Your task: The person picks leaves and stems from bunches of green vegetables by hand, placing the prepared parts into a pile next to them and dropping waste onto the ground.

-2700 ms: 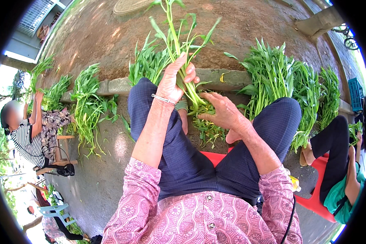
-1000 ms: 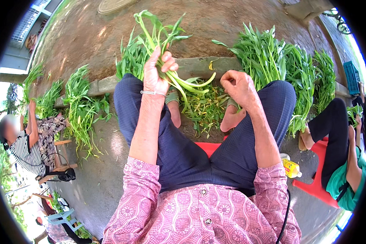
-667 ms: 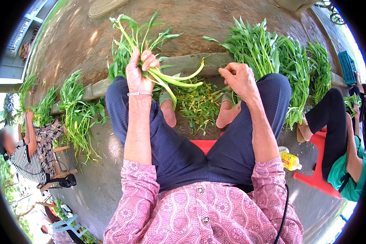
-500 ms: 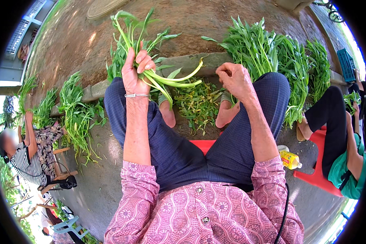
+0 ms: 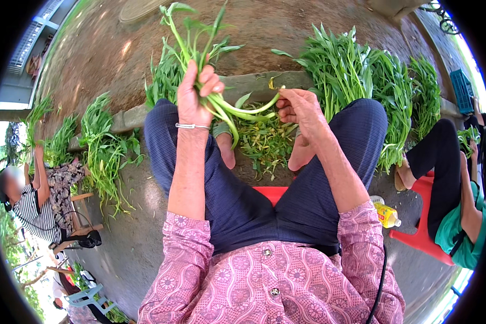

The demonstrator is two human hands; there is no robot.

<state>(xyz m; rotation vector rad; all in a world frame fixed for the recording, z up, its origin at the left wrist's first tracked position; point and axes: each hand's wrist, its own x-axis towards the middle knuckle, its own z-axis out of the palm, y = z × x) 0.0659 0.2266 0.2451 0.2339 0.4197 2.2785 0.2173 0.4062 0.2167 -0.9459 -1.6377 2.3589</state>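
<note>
My left hand grips a bunch of leafy green stems, leaves upward, long pale stems curving out below to the right. My right hand pinches the end of one curved stem between thumb and finger. Below, between my feet, lies a heap of trimmed yellow and green leaves. Upright bundles of greens stand along a low concrete kerb, beside and beyond my knees.
A person in stripes sits at the left among greens; further people sit behind. A person in teal is at the right on a red stool. A yellow bottle lies beside me; a blue crate stands at the far right.
My right hand has moved left and closed on a stem's tip, which it was apart from half a second ago. My left hand with the bunch has shifted slightly right.
</note>
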